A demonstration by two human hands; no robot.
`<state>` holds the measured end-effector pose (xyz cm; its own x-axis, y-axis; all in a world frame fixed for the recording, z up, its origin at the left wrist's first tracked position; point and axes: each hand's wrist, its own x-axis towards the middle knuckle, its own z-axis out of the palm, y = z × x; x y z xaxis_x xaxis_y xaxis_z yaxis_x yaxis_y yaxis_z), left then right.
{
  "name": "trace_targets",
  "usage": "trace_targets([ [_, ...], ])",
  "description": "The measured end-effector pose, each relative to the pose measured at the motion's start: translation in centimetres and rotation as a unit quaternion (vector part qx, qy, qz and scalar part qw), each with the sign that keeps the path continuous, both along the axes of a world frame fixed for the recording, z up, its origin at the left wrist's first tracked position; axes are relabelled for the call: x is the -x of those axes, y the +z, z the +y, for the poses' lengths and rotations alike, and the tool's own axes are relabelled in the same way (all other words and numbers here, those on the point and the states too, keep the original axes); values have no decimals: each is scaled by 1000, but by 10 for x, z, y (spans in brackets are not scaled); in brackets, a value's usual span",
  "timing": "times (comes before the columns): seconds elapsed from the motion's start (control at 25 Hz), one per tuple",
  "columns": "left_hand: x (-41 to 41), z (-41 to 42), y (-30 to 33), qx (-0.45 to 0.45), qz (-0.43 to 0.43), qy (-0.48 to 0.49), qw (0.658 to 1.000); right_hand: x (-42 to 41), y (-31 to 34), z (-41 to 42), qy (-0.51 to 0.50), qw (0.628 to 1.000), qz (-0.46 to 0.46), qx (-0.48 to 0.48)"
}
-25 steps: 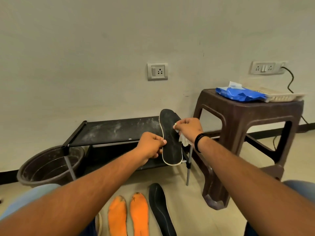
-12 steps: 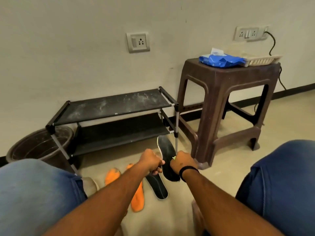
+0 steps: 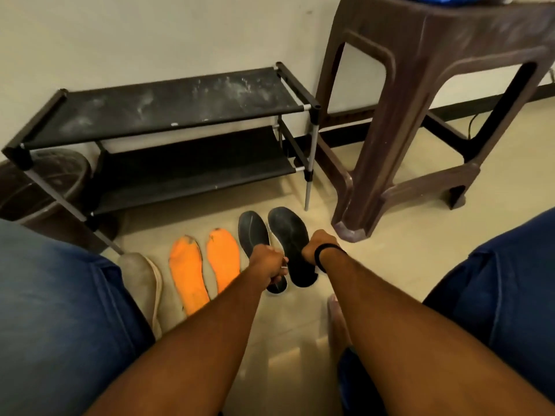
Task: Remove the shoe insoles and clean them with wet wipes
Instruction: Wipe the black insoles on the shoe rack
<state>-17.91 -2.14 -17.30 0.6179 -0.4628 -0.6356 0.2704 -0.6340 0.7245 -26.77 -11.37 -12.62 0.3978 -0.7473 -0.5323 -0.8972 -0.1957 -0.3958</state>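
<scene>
Head view is showing both hands, left hand [image 3: 268,263] and right hand [image 3: 311,247], gripping the right black insole [image 3: 289,232], its long axis running near-to-far beside the left black insole [image 3: 253,232] on the floor.

Floor [image 3: 390,259] and its load

Two orange insoles [image 3: 204,265], two black insoles [image 3: 270,235] (side by side), shoe rack [image 3: 168,139], brown stool [image 3: 420,100].

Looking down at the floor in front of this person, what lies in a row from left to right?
A grey shoe → first orange insole → second orange insole → a black insole → another black insole, which the right hand is setting down → the brown stool's leg.
</scene>
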Motion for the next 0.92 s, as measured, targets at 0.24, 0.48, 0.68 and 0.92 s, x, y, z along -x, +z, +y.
trace_targets([
  [0.24,4,-28,-42,3,10,17,1000,-6,-57,-15,-104,994,3,-25],
  [0.48,9,-52,-71,-11,0,62,998,-8,-87,-34,-158,987,-6,9],
  [0.68,13,-44,-75,-59,-193,32,979,-12,-100,-29,-173,982,-40,59],
  [0.92,3,-1,-81,-185,-239,60,951,-28,-122,14,-64,997,-36,34],
])
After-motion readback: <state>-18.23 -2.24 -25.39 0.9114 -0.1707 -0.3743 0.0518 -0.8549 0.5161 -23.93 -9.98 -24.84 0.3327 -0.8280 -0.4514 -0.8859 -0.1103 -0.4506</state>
